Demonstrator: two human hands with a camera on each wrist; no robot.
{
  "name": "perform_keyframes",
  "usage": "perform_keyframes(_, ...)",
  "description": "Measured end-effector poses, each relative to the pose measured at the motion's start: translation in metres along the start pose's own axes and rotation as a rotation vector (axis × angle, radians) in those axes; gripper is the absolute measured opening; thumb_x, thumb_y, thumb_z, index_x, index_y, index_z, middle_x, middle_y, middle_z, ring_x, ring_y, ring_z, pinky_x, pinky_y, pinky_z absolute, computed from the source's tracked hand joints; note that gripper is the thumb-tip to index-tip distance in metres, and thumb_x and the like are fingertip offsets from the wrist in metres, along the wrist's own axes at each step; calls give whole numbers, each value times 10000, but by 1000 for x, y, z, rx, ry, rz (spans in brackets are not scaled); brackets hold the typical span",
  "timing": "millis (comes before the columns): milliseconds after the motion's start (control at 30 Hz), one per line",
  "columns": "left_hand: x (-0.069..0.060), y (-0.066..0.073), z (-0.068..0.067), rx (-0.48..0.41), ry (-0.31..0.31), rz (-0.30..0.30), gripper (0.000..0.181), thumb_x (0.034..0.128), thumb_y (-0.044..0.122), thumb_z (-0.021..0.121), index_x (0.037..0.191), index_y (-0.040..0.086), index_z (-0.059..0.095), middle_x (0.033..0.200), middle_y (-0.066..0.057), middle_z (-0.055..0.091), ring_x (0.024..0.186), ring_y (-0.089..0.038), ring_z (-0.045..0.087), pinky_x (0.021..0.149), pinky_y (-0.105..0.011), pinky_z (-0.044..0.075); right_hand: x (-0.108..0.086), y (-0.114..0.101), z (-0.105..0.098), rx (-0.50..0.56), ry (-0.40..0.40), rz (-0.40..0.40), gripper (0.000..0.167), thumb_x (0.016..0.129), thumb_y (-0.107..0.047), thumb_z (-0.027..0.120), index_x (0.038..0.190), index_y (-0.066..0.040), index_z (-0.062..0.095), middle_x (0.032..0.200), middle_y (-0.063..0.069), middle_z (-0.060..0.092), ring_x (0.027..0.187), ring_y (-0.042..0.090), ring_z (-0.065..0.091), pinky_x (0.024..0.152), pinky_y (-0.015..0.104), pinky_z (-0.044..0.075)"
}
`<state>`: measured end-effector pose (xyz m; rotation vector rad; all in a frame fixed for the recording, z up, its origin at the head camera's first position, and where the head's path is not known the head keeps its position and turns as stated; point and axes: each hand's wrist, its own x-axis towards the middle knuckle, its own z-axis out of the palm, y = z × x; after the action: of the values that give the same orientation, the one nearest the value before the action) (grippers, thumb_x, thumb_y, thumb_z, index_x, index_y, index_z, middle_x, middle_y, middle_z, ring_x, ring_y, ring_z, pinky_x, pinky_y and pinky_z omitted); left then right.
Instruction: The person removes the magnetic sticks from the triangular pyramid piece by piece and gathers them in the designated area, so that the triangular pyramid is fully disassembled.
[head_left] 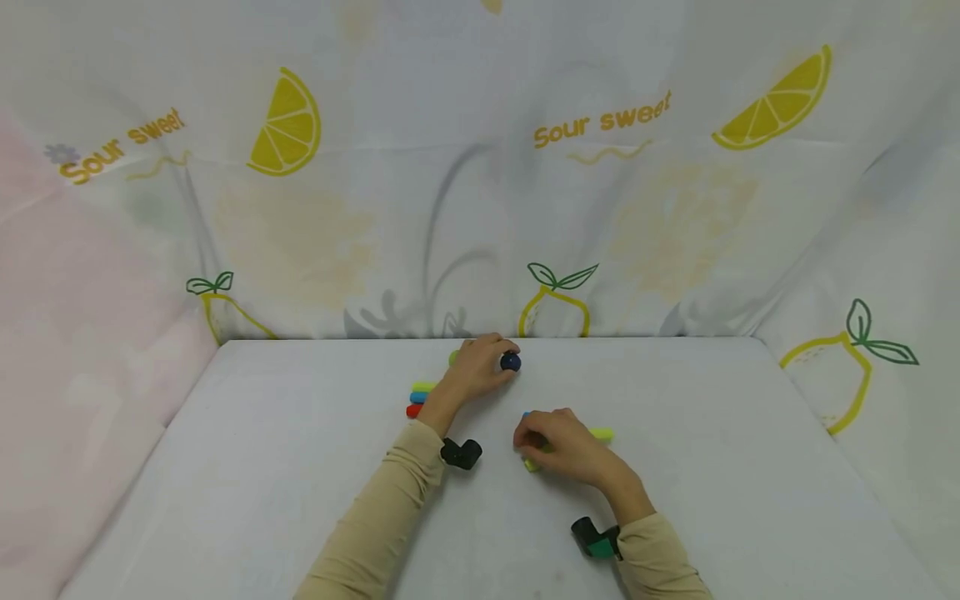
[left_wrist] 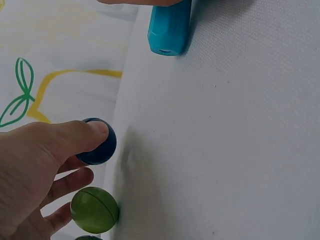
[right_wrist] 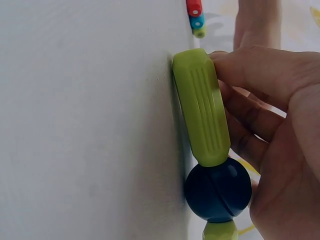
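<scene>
My left hand is at the back of the table and pinches a dark blue ball between thumb and fingers. A green ball lies beside its other fingers, with a dark edge of another round thing below. My right hand curls its fingers at a yellow-green stick, with its thumb against the stick's end. That stick joins a second dark blue ball, which bears another yellow-green stick on its opposite side. A blue stick protrudes from under the right hand's fingers; its other end is hidden.
Left of the left wrist lie a yellow-green stick, a blue stick and a red stick, side by side and partly covered. A lemon-print cloth hangs behind the white table. Both wrists wear black cameras.
</scene>
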<state>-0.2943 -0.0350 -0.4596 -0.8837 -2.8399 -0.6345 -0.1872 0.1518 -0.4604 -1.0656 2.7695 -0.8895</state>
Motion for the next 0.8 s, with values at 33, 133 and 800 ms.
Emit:
perform_keyframes(33,1,0,0,3,-4,-5,337,847,237,705,1166,155,636,1052,-25,631,1015,-210,602,912,-429,425,0,0,0,-3,-3,1,77,857,-148,681,902,-198,644,830,-141,635,786,-23,547,793,288,365)
perform_keyframes(133,2,-1,-1,6,-27,-21,334,851,236,703,1169,157,633,1067,-22,632,1032,-209,596,935,-436,405,1,-1,0,-8,-9,9,82,856,-150,682,904,-203,643,834,-147,634,787,-22,547,797,290,358)
perform_keyframes(800,-13,10,-9,-55,9,49,341,899,223,641,1225,138,586,1242,-40,583,1189,-243,522,1020,-481,360,-5,-2,-19,116,40,56,80,931,-151,589,967,-115,650,894,-17,666,779,26,565,727,246,484)
